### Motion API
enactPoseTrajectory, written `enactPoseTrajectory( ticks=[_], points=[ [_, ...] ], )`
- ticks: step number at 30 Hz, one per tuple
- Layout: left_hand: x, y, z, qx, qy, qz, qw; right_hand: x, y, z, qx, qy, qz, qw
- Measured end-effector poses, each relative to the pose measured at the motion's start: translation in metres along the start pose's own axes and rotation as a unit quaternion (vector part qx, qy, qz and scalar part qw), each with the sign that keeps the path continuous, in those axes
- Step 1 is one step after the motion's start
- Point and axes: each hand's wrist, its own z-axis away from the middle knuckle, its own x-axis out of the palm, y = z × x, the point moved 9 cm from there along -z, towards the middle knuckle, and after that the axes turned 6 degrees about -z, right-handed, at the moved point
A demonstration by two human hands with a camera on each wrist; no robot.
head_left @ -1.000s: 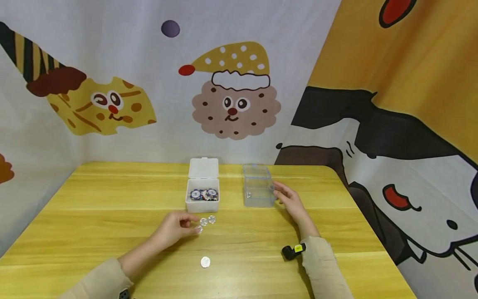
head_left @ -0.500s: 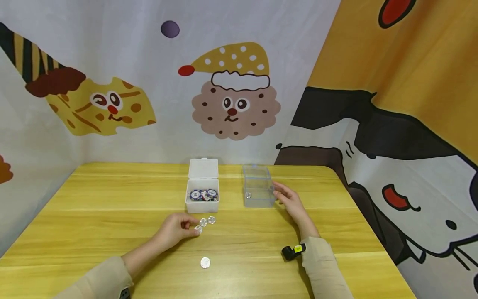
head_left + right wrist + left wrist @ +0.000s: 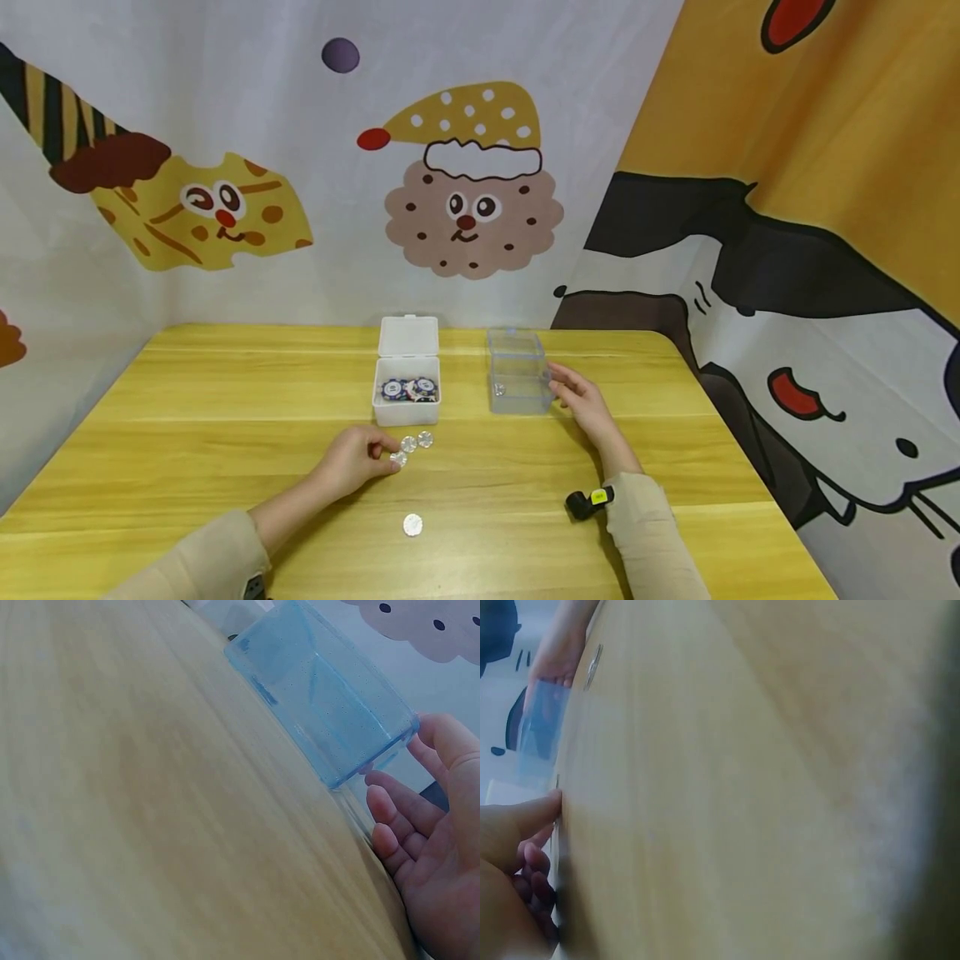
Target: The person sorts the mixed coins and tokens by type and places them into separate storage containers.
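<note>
Three shiny discs lay in front of the white box, their row's long axis slanting from near left to far right. The left hand pinched the nearest disc; the right hand, fingers loosely bent, touched the clear box.

The tabletop fills most of the frame, turned on its side. At lower left is the left hand, thumb extended to the wood's edge, other fingers curled. At upper left the right hand comes down to a translucent blue box; fingers show through it. Beside that hand lies a thin silvery disc, seen nearly edge-on.
</note>
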Motion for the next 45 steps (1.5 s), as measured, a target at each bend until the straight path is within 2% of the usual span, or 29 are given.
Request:
enactPoseTrajectory(
  ticks=[5,15,21,35,41,45],
  points=[
    [-0.001,-0.002,-0.001,-0.007,0.003,0.001,1.0,0.001,0.0,-0.001,0.024,-0.007,-0.004,1.0],
    [-0.001,-0.005,0.001,-0.016,-0.008,0.033,0.9993,0.001,-0.001,0.0,0.025,-0.007,-0.003,1.0],
    [-0.001,-0.008,0.002,-0.039,-0.02,0.067,0.9968,0.0,0.002,0.0,0.028,-0.008,-0.006,1.0],
    [-0.005,-0.006,0.002,-0.078,-0.01,0.12,0.9896,0.0,0.002,0.0,0.033,-0.006,-0.008,0.999],
    [-0.002,0.002,0.0,-0.067,-0.005,0.142,0.9875,0.006,-0.017,0.005,0.033,-0.02,-0.028,0.999],
    [-0.001,0.007,-0.003,-0.067,0.001,0.165,0.984,0.008,-0.029,0.009,0.033,-0.022,-0.021,0.999]
  ],
)
